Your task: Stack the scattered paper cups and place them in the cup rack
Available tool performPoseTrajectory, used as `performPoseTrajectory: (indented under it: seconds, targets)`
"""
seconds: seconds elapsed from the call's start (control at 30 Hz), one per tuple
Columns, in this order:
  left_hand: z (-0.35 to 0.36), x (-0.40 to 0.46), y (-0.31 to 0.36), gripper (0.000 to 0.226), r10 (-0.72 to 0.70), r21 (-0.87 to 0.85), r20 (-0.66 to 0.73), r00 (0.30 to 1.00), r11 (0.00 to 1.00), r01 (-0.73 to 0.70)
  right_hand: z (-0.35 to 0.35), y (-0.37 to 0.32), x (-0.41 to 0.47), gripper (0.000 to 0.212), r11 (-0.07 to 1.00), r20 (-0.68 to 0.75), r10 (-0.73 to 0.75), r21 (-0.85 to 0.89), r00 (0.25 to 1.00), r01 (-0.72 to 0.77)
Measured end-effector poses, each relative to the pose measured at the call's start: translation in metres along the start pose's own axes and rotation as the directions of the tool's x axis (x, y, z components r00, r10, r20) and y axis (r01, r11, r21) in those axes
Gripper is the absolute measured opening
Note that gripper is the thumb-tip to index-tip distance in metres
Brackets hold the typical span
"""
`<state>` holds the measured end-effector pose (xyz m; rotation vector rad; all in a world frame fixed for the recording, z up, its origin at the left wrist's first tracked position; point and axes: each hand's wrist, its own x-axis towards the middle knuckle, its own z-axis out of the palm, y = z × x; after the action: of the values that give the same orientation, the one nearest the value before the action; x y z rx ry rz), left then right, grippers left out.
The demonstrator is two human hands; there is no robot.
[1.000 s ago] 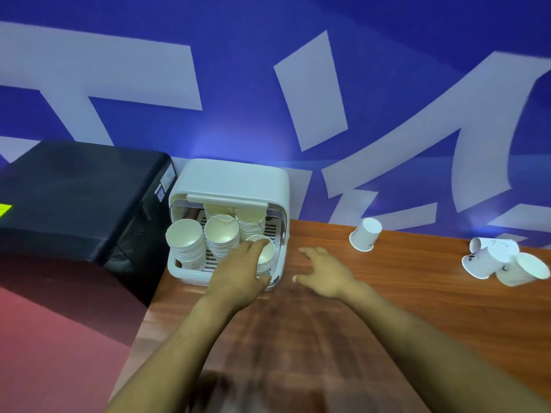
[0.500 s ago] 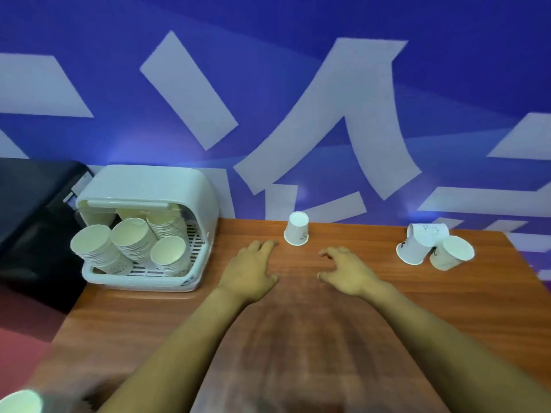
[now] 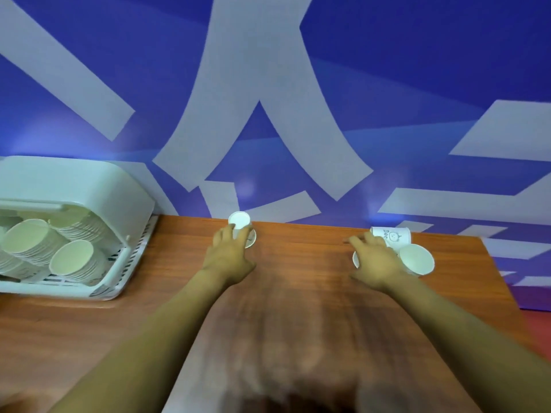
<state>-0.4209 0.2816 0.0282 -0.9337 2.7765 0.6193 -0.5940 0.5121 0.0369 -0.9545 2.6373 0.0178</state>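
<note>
An upside-down white paper cup (image 3: 239, 221) stands at the back of the wooden table (image 3: 298, 293). My left hand (image 3: 229, 254) reaches it, with fingers on both sides of its wall. At the right, three cups lie together: a printed one (image 3: 393, 235) on its side, one with its mouth facing me (image 3: 417, 259), and a third (image 3: 354, 259) mostly hidden under my right hand (image 3: 377, 263). That hand lies over the third cup with spread fingers. The white cup rack (image 3: 89, 186) stands at the far left and holds several stacks of cups (image 3: 71, 257).
A blue wall with large white shapes rises right behind the table. The table's right edge runs just past the cluster of cups. Bare wood lies between my two arms and in front of the rack.
The view swung right from the rack. My left hand went forward to the upside-down cup. My right hand moved right onto the cluster of cups.
</note>
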Motion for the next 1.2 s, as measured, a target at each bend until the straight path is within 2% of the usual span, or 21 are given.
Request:
performPoseTrajectory:
  seconds: [0.13, 0.23, 0.4, 0.57, 0.7, 0.8, 0.9, 1.03, 1.2]
  targets:
    - [0.007, 0.036, -0.003, 0.082, -0.061, 0.099, -0.063, 0.996, 0.993, 0.067, 0.006, 0.026, 0.024, 0.060, 0.989, -0.027, -0.008, -0.147, 1.000, 0.004]
    - [0.011, 0.062, -0.006, 0.083, -0.123, 0.176, -0.026, 0.992, 0.976, 0.126, 0.015, 0.040, 0.037, 0.060, 0.984, 0.015, -0.010, -0.178, 1.000, 0.013]
    - [0.020, 0.091, -0.008, 0.079, -0.212, 0.094, 0.039, 0.976, 0.974, 0.208, 0.020, 0.054, 0.057, 0.062, 0.970, 0.002, -0.058, -0.236, 0.998, 0.057]
    - [0.026, 0.108, -0.007, 0.051, -0.208, 0.070, -0.023, 0.978, 0.975, 0.210, 0.021, 0.059, 0.073, 0.058, 0.972, 0.073, -0.024, -0.232, 0.997, 0.040]
    - [0.030, 0.109, -0.009, 0.054, -0.224, 0.124, -0.002, 0.975, 0.967, 0.222, 0.020, 0.056, 0.076, 0.053, 0.954, 0.124, 0.002, -0.297, 0.992, 0.035]
    - [0.024, 0.104, -0.014, 0.055, -0.226, 0.130, -0.048, 0.973, 0.964, 0.230, 0.013, 0.052, 0.070, 0.050, 0.955, 0.146, 0.018, -0.295, 0.989, 0.026]
    - [0.016, 0.090, -0.018, 0.055, -0.216, 0.071, -0.077, 0.973, 0.973, 0.221, 0.006, 0.043, 0.058, 0.053, 0.967, 0.116, 0.006, -0.252, 0.993, 0.024]
    - [0.009, 0.058, -0.018, 0.060, -0.201, -0.109, -0.025, 0.979, 0.974, 0.197, 0.002, 0.024, 0.034, 0.055, 0.996, 0.092, -0.008, -0.093, 0.996, 0.016]
    - [0.005, -0.004, -0.014, 0.090, -0.158, -0.245, 0.019, 0.987, 0.957, 0.157, 0.002, -0.003, -0.004, 0.078, 0.985, 0.089, -0.005, 0.171, 0.996, -0.010]
